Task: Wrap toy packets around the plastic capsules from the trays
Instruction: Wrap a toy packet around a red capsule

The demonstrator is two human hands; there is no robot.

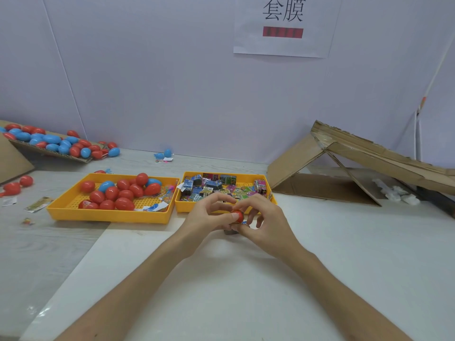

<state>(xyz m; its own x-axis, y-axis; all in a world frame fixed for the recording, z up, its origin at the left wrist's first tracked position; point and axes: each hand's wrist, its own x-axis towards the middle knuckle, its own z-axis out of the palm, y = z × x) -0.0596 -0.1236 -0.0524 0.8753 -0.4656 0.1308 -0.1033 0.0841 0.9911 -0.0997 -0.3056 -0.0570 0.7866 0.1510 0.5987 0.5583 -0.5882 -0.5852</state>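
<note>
A: Two hands on one red capsule [237,216], held just in front of the packet tray [189,207]. Your left hand [209,214] pinches it at the fingertips; your right hand [264,223] curls round its other side.
B: Risk?
A: Smooth shell. An uneven squeeze could pop it out and send it rolling. Your fingers hide the packet, so a skewed wrap could go unnoticed.

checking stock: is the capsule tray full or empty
Partly full. The capsule tray holds a loose pile of red and blue capsules, with bare yellow grid showing near its front.
</note>
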